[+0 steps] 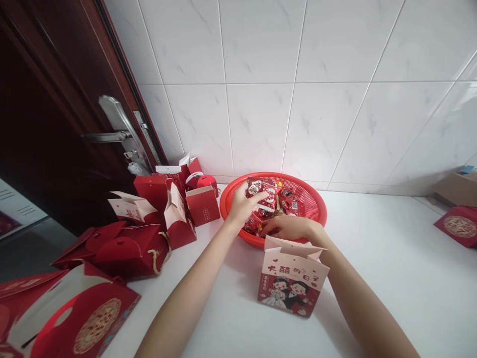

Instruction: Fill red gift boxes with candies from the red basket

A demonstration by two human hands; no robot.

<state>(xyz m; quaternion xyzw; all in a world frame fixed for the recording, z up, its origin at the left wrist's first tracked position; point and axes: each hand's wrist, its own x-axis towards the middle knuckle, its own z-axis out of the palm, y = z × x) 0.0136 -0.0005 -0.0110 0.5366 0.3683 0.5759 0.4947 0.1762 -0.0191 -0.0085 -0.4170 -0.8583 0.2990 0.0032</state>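
Two bare hands worked over a round red plastic basket [321, 206] in the head camera's view, the only one. The basket stood on a white tabletop [231, 308] near a wall of pale marbled tiles [257, 40], and small wrapped packets [294, 204], mostly red, lay heaped inside it. The left hand [244, 203] was closed on a few flat packets [255, 187], pinching them under its thumb above the heap. The right hand [286, 226] reached into the near side of the basket, palm down, its fingers curled among the packets; whether it gripped any could not be told.

Just in front of the basket, beside the right forearm, an upright pink-and-red carton [292, 281] stood with its top flaps open. Its front showed a cartoon couple in wedding clothes beneath Chinese lettering.

To the left stood a crowd of red and pink gift boxes [203, 206], several of them open-topped; one box [130, 251] had a rope handle. Behind them was a dark reddish-brown door [55, 74] with a metal lever handle [106, 137]. At the far right, a red box [460, 226] with a round gold emblem lay near a brown cardboard box [456, 188].
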